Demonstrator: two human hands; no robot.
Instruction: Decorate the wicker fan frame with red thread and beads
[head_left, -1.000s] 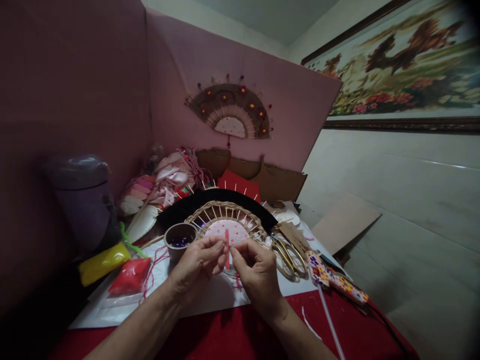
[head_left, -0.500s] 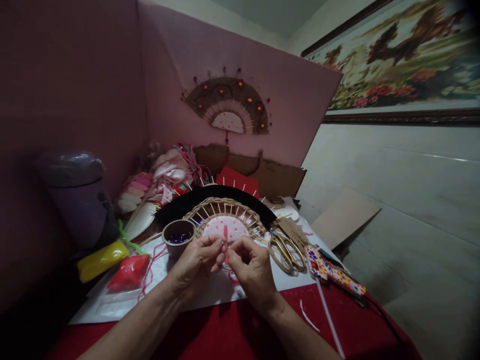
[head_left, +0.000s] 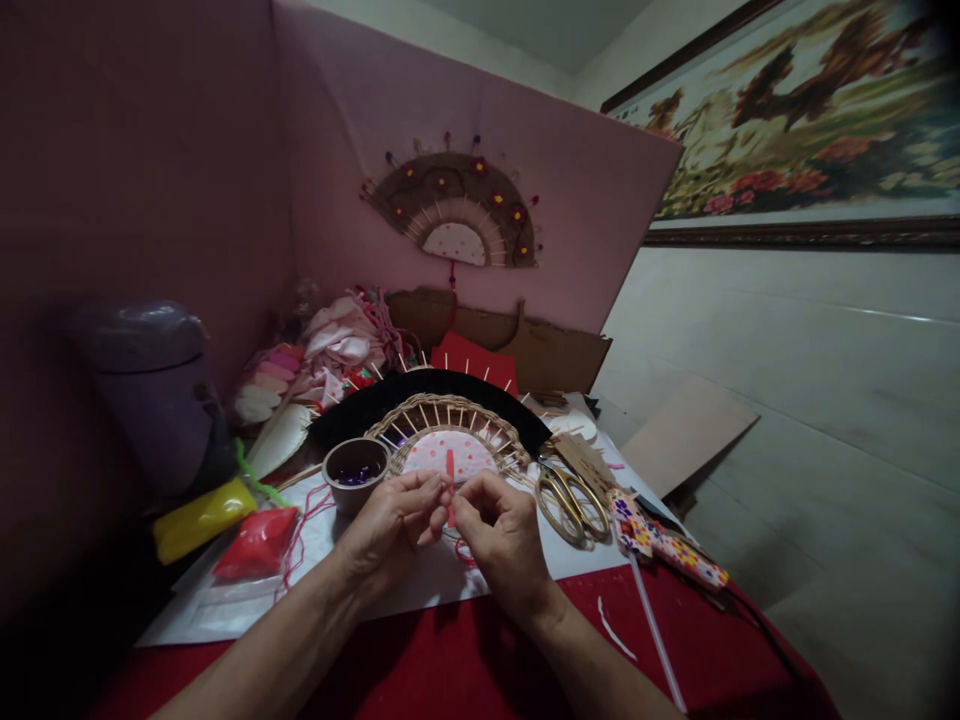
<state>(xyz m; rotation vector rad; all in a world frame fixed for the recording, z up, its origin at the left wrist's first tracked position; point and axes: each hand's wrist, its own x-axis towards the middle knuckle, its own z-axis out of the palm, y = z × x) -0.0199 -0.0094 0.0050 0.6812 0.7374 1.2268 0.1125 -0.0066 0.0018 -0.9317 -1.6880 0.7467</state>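
Note:
My left hand [head_left: 401, 515] and my right hand [head_left: 499, 530] meet at the fingertips in front of the fan base, both closed in a pinch. What lies between the tips is too small to make out. A narrow red strip [head_left: 450, 462] stands upright just behind and between them, partly covered by the fingers. Beyond it is the fan's white half-round panel with red dots [head_left: 427, 455], ringed by woven wicker [head_left: 409, 408], thin sticks and a black fabric band [head_left: 420, 385]. A small loop of red cord [head_left: 465, 553] lies below my right fingers.
Left of my hands stands a cup of dark purple beads [head_left: 356, 478], near red clay [head_left: 256, 543] and a yellow packet [head_left: 204, 520]. Scissors [head_left: 574, 505] and a flower-patterned glue gun [head_left: 667, 545] lie right. A finished fan [head_left: 457, 215] hangs on the pink board behind.
The view has shifted very slightly. Both hands keep nearly the same pinched pose at the red strip, and the other things lie as before.

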